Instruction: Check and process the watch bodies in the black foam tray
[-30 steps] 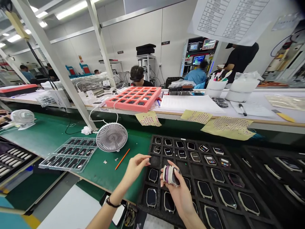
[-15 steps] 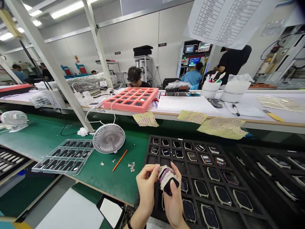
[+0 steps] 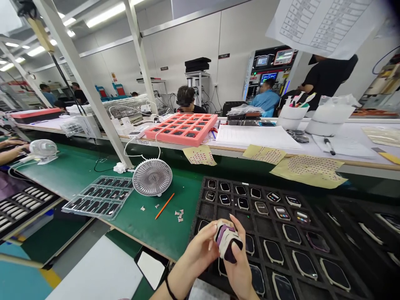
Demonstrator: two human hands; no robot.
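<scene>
A short stack of smartwatches, with cream and purple cases and a dark glossy face at the near end, is between my hands. My right hand is wrapped around it from the right, thumb on the dark face. My left hand is closed against its left side, fingertips at the far end; part of its grip is hidden. Just beneath lies a black foam tray with square-cornered watches in its compartments, among them a cream-cased watch right of my hands.
Left on the green bench stand a small fan, an orange stick, small white scraps and a clear blister tray of dark parts. Another foam tray sits right. The shelf ahead holds a pink foam tray. Other people are beyond.
The view has swung left, so the bench appears farther right. My left fingers have moved from a raised pinch at the stack's far end to closing along its left side.
</scene>
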